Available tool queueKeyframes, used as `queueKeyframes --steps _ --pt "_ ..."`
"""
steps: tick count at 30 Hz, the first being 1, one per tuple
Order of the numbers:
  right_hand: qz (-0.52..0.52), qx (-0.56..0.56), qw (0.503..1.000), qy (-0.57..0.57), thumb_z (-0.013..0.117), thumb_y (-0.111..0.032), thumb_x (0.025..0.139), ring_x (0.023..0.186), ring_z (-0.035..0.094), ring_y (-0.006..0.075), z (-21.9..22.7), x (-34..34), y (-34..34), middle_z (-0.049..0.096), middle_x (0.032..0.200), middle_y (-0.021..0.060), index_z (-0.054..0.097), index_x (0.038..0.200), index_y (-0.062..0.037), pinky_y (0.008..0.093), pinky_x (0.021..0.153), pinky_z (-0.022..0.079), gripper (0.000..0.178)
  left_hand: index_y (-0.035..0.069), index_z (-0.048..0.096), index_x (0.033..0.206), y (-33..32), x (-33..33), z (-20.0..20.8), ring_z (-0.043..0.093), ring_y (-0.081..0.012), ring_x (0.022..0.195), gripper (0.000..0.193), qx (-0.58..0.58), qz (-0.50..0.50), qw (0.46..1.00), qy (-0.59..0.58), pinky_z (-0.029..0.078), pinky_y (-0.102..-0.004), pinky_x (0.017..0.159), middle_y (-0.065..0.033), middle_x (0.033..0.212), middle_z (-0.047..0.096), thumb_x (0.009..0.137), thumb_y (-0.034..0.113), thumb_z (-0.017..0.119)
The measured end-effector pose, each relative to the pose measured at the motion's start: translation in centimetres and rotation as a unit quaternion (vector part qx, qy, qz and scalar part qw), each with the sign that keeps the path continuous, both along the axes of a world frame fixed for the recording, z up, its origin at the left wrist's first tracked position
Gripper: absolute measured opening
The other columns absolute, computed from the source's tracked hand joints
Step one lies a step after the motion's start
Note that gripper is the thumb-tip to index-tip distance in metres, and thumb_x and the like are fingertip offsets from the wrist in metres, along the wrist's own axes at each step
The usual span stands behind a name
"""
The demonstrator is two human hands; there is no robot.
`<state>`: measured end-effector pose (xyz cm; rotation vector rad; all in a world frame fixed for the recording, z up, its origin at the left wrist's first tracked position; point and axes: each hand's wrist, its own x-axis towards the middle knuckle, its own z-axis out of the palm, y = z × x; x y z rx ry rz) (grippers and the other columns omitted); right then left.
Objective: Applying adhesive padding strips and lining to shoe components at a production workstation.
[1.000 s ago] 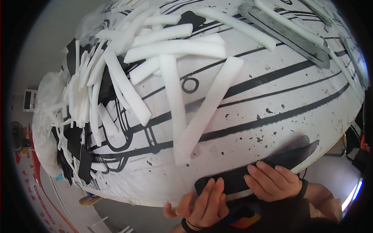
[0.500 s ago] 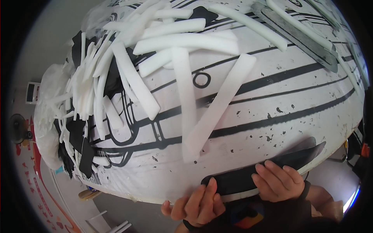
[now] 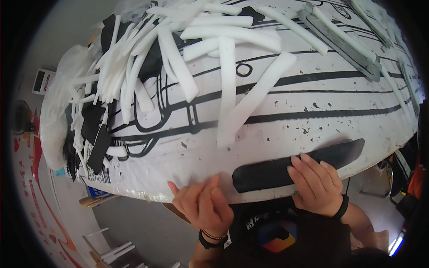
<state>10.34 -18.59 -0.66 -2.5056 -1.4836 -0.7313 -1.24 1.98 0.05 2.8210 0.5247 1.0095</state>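
Observation:
A long black strip [image 3: 262,175], flat and round-cornered like a fabric sleeve, lies along the near edge of the table. My right hand [image 3: 316,185] has its fingers bent over the strip's middle; its thumb is hidden. Left of the strip and apart from it, my left hand [image 3: 203,203] hovers at the table edge with loosely curled, separated fingers and nothing visible in them. Two white foam strips [image 3: 227,85] lie beyond the hands, their near ends overlapping in a V.
A heap of white foam strips [image 3: 129,58] covers the table's left side, mixed with black pieces [image 3: 99,149] and clear plastic wrapping [image 3: 58,116]. At the far right lies a grey translucent sleeve [image 3: 342,44]. The white table [image 3: 286,129] bears black line drawings and chipped spots.
My left hand has come off the black strip's left end and moved left. The strip now lies flatter on the table, under my right hand. The view has shifted slightly.

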Motion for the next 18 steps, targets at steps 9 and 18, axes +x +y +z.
queueKeyframes --steps 9,18 --pt "0.009 0.002 1.000 0.000 0.059 -0.026 0.095 0.115 0.063 0.0131 0.3 -0.1 0.0 0.067 0.123 -0.0038 0.070 0.114 -0.0204 0.0329 0.106 0.038 0.023 0.000 0.074 0.105 -0.6 1.7 3.2 0.059 -0.0302 0.108 0.022 -0.154 -0.119 0.980 -0.029 0.026 -0.0553 0.118 -0.0111 0.106 0.069 0.090 0.012 0.062" --pt "-0.075 -0.010 0.997 -0.012 0.060 -0.026 0.095 0.111 0.063 0.0141 1.9 -0.3 -1.9 0.067 0.119 -0.0029 0.070 0.113 -0.0196 0.0333 0.103 0.039 0.022 0.003 0.075 0.110 -4.0 1.9 1.9 0.063 -0.0251 0.108 0.026 0.023 -0.149 0.988 0.024 0.029 -0.0542 0.117 -0.0075 0.109 0.072 0.084 0.003 0.071"
